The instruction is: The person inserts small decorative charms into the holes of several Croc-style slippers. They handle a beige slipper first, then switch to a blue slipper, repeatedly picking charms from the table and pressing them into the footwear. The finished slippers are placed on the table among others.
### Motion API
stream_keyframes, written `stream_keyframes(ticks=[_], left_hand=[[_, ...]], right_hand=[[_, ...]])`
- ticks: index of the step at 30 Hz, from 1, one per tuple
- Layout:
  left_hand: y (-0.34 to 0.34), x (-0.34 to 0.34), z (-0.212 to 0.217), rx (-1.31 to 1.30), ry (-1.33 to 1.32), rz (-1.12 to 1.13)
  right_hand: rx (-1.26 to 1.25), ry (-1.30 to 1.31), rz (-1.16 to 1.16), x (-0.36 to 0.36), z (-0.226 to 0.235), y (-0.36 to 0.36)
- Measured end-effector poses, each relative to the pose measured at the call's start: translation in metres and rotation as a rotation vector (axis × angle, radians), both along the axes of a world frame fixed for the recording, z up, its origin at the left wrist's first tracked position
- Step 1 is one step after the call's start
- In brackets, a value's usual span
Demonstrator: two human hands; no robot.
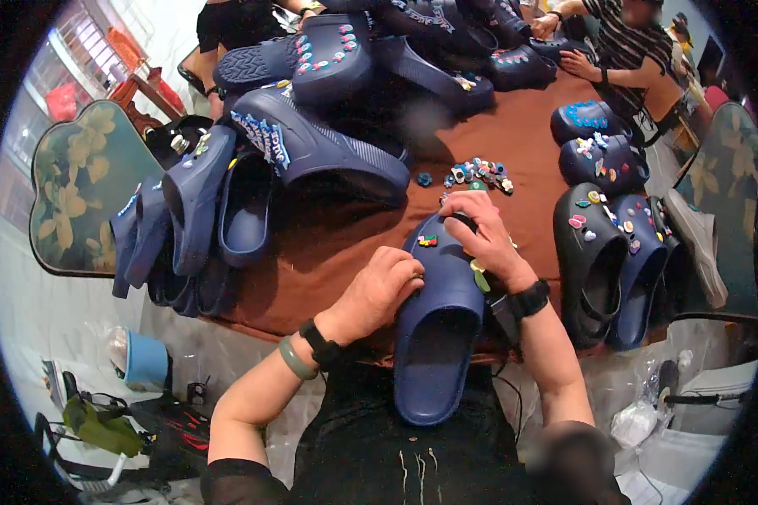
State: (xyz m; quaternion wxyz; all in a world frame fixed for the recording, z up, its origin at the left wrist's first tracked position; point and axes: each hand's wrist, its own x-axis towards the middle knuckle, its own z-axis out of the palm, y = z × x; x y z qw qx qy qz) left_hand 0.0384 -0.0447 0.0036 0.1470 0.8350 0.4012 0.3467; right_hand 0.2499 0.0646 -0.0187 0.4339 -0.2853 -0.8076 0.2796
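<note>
In front of me a navy slide sandal points its toe away, its heel overhanging the table's near edge. Small colourful shoe charms and a green-and-yellow one sit on its upper. My left hand is closed in a pinch against the upper's left side; what its fingertips hold is hidden. My right hand curls over the toe end, thumb and fingers closed around a small dark thing I cannot name. Just beyond the toe lies a pile of loose charms.
Several navy slides stand at the left, with bigger decorated ones behind. Charm-covered clogs line the right side of the brown tablecloth. A co-worker in a striped shirt sits far right. A blue bin stands on the floor.
</note>
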Motion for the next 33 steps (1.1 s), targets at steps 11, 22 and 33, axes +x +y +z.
stream_keyframes(ticks=[11,22,33], left_hand=[[0.033,-0.004,-0.008,-0.896,-0.705,0.275],[0.062,0.015,0.0,-0.191,0.062,0.099],[0.09,0.006,-0.044,-0.018,-0.194,0.207]], right_hand=[[0.025,0.02,-0.017,0.0,-0.002,0.001],[-0.221,0.252,-0.062,-0.007,-0.02,0.008],[-0.133,0.285,-0.081,-0.007,-0.021,0.011]])
